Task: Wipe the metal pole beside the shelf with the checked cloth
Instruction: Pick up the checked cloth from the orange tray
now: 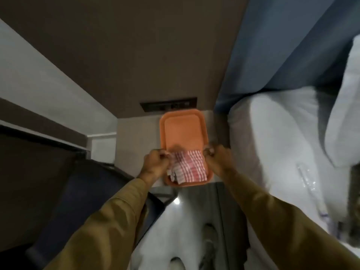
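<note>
The red and white checked cloth (188, 165) lies over the near end of an orange tray (182, 131) on a small bedside surface. My left hand (156, 162) pinches the cloth's left edge. At its upper right corner my right hand (215, 154) is closed on the cloth, beside the tray rim. Both arms wear tan sleeves. I cannot tell which thing here is the metal pole; a dark bar (48, 140) runs along the left side.
A bed with white bedding (276, 137) and a pillow (348, 106) fills the right side under a blue headboard (282, 47). A dark switch panel (168, 106) sits on the brown wall behind the tray. A dark chair (81, 201) stands at lower left.
</note>
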